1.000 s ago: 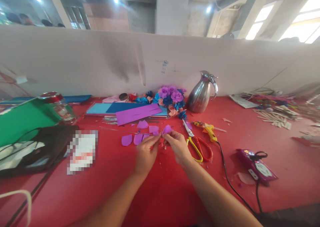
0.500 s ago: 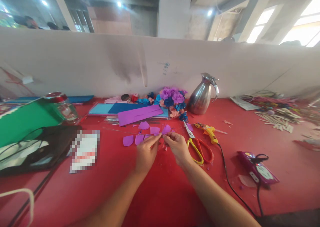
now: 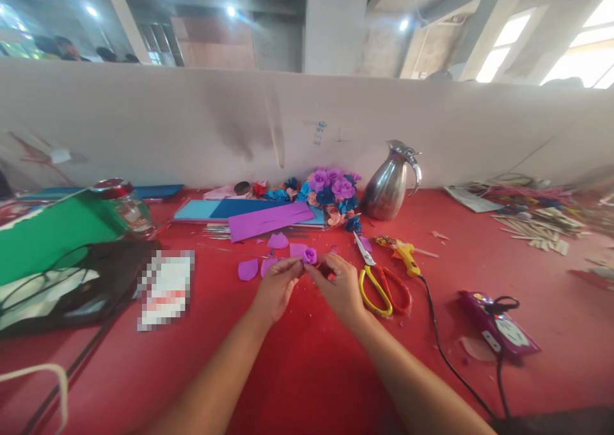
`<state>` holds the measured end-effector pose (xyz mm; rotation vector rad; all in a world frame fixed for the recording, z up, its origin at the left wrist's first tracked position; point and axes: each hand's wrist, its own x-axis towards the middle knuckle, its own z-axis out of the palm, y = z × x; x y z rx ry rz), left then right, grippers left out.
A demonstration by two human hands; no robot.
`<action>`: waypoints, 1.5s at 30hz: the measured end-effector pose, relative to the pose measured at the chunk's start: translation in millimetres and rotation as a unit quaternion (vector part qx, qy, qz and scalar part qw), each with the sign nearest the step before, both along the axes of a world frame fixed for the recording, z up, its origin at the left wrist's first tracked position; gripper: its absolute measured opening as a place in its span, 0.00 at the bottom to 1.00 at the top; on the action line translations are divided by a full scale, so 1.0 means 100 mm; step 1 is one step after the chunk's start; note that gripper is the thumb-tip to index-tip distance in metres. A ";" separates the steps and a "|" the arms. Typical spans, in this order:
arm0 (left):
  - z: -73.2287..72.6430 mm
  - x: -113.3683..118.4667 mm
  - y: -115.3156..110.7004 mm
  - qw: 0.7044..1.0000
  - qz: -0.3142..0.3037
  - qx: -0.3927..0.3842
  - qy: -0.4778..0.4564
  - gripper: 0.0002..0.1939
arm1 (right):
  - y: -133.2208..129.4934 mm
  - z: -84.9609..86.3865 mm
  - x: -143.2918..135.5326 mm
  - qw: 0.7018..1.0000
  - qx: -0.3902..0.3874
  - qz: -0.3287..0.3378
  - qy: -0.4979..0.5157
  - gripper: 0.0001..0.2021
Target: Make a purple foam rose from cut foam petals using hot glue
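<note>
Two hands, the left (image 3: 277,284) and the right (image 3: 339,284), meet at the fingertips, both pinched on the base of one small purple flower (image 3: 309,256), held above the red table (image 3: 307,377) directly in front of the person. State of work: the flower's centre is curled into a tight cup; judged against the fuller blooms in the flower cluster (image 3: 330,182) beyond the hands, it appears only partly built. Several flat purple petals (image 3: 248,269) lie loose just beyond and beside the left hand, cut but unattached. Farther past them, a purple paper strip (image 3: 271,221) rests uncut into petals, on top of blue sheets (image 3: 249,207). Beside the right hand lie scissors (image 3: 366,256) with blades parted and a yellow glue gun (image 3: 407,259); neither is gripped.

Containers: a steel jug (image 3: 385,189) stands upright beyond the right hand; its contents are hidden. A red-lidded glass jar (image 3: 135,214) stands well to the left of the left hand; its contents cannot be identified from here.
</note>
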<state>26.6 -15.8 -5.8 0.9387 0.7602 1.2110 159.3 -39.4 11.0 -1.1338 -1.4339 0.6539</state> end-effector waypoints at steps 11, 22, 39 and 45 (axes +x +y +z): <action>-0.03 -0.03 -0.01 0.997 -0.027 -0.026 -0.062 0.13 | -0.01 0.02 0.02 0.994 -0.025 0.066 0.080 0.05; -0.02 0.03 -0.01 0.999 0.032 0.015 -0.007 0.11 | 0.05 -0.04 0.01 0.989 -0.069 0.084 0.103 0.10; -0.08 0.07 -0.05 0.999 0.038 -0.030 -0.002 0.10 | 0.10 -0.21 0.04 0.961 -0.188 0.081 0.185 0.16; -0.10 0.09 -0.06 0.999 0.027 -0.045 -0.011 0.14 | 0.10 -0.18 0.03 0.964 -0.181 0.042 0.193 0.17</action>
